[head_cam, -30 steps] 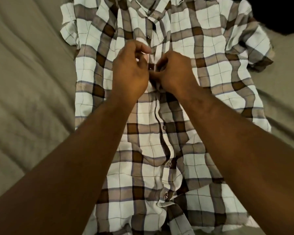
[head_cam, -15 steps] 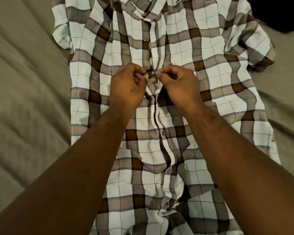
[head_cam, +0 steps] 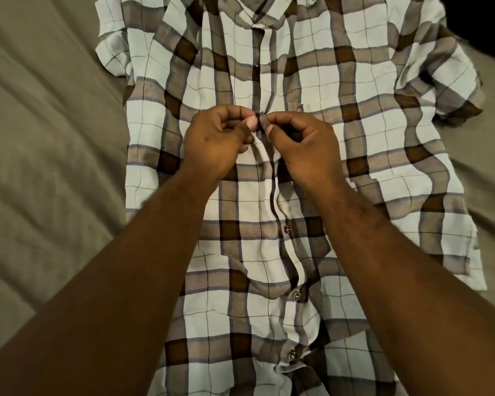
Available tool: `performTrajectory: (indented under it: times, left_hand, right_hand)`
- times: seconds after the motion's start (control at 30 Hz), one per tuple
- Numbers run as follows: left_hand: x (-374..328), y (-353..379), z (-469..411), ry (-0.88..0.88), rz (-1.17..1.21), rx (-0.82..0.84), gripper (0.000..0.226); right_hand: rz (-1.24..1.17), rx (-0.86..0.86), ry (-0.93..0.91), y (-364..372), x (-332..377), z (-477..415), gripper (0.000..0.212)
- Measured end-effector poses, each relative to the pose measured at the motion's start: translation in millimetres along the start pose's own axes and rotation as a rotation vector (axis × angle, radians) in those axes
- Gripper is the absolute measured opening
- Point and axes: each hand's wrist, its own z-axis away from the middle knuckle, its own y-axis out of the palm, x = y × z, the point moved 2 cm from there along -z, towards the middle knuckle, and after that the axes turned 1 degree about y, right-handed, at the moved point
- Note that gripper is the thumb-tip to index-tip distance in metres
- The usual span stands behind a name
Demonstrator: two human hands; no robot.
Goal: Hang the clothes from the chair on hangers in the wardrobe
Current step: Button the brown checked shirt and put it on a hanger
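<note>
Pinched: left hand point(head_cam: 214, 144) and right hand point(head_cam: 303, 144) each hold the placket point(head_cam: 261, 119) of the shirt point(head_cam: 369, 132) between thumb and forefinger, fingertips almost meeting at chest height, other fingers curled in. Shirt: plaid, short-sleeved, laid front up and flat on a sheet point(head_cam: 40, 167), collar point(head_cam: 257, 15) far from the person, hem near. Step in hand, by judgement: working one button at the pinch; the button itself is hidden by the fingers, so fastening or undoing cannot be told. Done well: one hand holds the buttonhole edge taut, the other tips the button on edge through the slit, cloth lifted only a little so that the panels stay lined up. Lower buttons point(head_cam: 296, 295): three showing down the placket, cloth puckered around them. Upper button point(head_cam: 256, 65): one, near the collar. Chest pocket point(head_cam: 309, 110): just beside the right fingertips. Sleeve point(head_cam: 440, 90): crumpled on the right side. Dark item point(head_cam: 486, 21): far right corner, unidentified, touching or overlapping that sleeve's shoulder. Hanger, chair, wardrobe: none in view. Obstruction: both forearms cover much of the lower front.
</note>
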Motion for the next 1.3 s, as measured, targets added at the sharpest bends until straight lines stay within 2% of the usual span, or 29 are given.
performTrajectory:
  times: [0.2,0.3,0.43,0.5,0.7,1.0,1.3]
  left_hand:
    - [1,-2,1,0.011,0.011,0.012,0.011]
    - [1,-2,2,0.021,0.011,0.011,0.012]
    - [2,-4,3,0.023,0.041,0.044,0.016]
    - [3,-5,3,0.027,0.056,0.055,0.015]
    - [0,-3,4,0.011,0.059,0.013,0.027]
    - [4,-1,1,-0.018,0.056,-0.077,0.018]
    - [10,-1,4,0.085,-0.011,-0.081,0.01]
  right_hand:
    - [0.05,-0.01,-0.039,3,-4,-1,0.018]
    - [0.002,0.013,0.002,0,0,-1,0.018]
    - [-0.067,0.123,0.054,-8,8,-9,0.009]
    - [-0.059,0.15,0.051,-7,10,-13,0.012]
    - [0.076,0.074,0.006,2,5,-15,0.015]
    - [0.061,0.08,0.027,1,4,-19,0.011]
    - [0.198,0.065,0.024,7,17,-17,0.012]
